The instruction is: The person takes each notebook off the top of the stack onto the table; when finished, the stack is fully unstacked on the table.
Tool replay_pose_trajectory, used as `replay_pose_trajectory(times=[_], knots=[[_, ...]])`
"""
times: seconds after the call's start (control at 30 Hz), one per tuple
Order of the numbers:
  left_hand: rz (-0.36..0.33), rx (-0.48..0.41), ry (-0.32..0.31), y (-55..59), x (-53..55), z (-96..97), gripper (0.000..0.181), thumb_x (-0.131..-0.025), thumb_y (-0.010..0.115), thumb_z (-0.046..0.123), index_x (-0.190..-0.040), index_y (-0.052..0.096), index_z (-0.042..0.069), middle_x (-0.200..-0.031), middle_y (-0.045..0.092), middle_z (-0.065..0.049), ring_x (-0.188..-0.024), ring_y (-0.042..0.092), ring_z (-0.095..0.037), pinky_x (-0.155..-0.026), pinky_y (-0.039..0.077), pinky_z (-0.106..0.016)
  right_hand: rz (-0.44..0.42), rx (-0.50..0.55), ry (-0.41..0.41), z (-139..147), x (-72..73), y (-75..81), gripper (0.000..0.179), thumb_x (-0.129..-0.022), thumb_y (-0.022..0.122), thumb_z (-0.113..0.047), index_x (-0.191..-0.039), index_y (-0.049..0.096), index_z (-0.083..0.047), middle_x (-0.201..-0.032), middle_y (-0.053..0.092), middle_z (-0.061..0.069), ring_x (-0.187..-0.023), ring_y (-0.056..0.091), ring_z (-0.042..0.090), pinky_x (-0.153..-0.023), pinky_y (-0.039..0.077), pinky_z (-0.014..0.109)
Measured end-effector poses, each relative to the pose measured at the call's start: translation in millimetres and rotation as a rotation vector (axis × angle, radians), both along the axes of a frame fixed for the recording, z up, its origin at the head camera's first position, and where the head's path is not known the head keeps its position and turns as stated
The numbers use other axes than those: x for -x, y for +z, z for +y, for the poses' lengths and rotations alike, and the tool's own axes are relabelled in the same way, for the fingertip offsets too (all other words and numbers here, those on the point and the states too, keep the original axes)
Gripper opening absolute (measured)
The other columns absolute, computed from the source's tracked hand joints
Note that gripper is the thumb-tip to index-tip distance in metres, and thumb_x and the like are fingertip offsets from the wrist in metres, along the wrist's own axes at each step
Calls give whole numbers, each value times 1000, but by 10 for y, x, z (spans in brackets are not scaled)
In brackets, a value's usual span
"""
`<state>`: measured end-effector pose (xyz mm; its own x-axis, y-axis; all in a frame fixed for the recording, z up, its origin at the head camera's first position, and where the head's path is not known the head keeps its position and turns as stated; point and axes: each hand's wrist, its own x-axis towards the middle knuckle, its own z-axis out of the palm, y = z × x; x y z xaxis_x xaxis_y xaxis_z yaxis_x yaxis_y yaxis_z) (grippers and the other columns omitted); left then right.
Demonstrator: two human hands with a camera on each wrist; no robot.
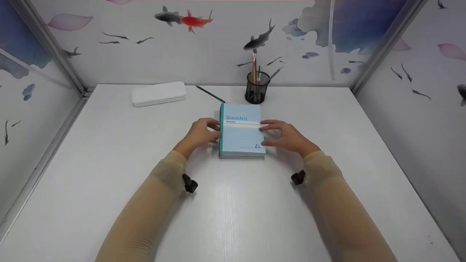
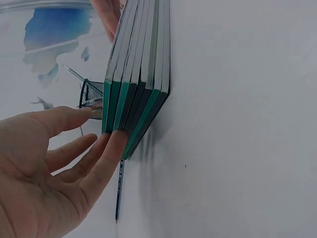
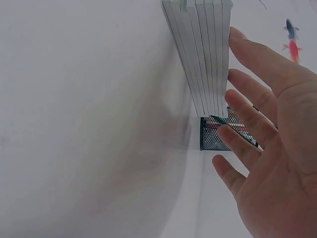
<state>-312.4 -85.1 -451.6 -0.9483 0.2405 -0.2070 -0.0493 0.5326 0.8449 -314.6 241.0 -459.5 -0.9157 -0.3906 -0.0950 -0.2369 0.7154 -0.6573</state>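
A stack of several notebooks (image 1: 241, 136) lies on the white table, its top cover light blue with "Gambit" printed on it. Their green and dark spines (image 2: 130, 106) face my left hand (image 1: 202, 134). In the left wrist view, fingertips of that hand touch the spine side, and the thumb is held apart from the other fingers. On the opposite side, my right hand (image 1: 285, 136) has its fingers spread and slightly bent along the page edges (image 3: 205, 54). The right thumb and some fingertips reach the stack's edge; whether they press on it is unclear.
Behind the stack stands a black mesh pen holder (image 1: 257, 87) with brushes and pencils in it. A dark pencil (image 1: 210, 94) lies at the back, near a white case (image 1: 159, 94). Printed wall panels (image 1: 218, 54) border the table at the back and sides.
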Motion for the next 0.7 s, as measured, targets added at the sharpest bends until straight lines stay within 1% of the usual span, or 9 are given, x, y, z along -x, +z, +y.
replay_pose_trajectory(times=[0.07, 0.17, 0.27, 0.43, 0.57, 0.7], knots=[[-6, -7, 11, -2, 26, 1, 52, -95, 74, 17, -142, 56, 8, -128, 64, -8, -105, 72, -22, -94, 60, -34, 0, 0, 3, -1, 17, -7, 51, -88, 83, -36, -136, 68, -27, -162, 43, -10, -158, 26, 26, -128, 19, 58], [-26, -20, 26, -18, 55, -9, 63, -89, 81, 18, -145, 54, 10, -128, 63, -7, -104, 72, -21, -95, 59, -34, 2, 8, 8, 1, 41, -30, 51, -87, 84, -35, -135, 69, -26, -161, 44, -9, -158, 26, 25, -128, 19, 57], [-60, -65, 44, -53, 75, -24, 70, -86, 85, 19, -147, 53, 10, -130, 62, -7, -107, 72, -21, -96, 59, -33, 5, 14, 9, 1, 59, -48, 51, -87, 85, -34, -134, 70, -24, -161, 45, -8, -158, 26, 26, -128, 19, 57], [-97, -142, 93, -105, 73, -44, 67, -84, 87, 17, -144, 58, 12, -131, 61, -4, -115, 68, -20, -97, 58, -31, 20, 16, 8, -3, 59, -40, 51, -86, 85, -34, -133, 70, -26, -160, 45, -9, -157, 26, 26, -128, 19, 58], [-148, -205, 126, -137, 61, -24, 64, -84, 86, 12, -142, 58, 10, -131, 60, -6, -115, 69, -22, -93, 60, -30, 57, 0, 23, 10, 50, -27, 51, -85, 86, -36, -133, 70, -26, -160, 46, -7, -157, 28, 27, -128, 20, 58], [-174, -215, 146, -145, 52, -5, 60, -85, 85, 11, -140, 59, 8, -129, 61, -8, -114, 69, -22, -92, 60, -28, 79, -11, 31, 12, 53, 4, 53, -84, 87, -37, -132, 70, -24, -159, 48, -5, -155, 31, 27, -127, 22, 57]])
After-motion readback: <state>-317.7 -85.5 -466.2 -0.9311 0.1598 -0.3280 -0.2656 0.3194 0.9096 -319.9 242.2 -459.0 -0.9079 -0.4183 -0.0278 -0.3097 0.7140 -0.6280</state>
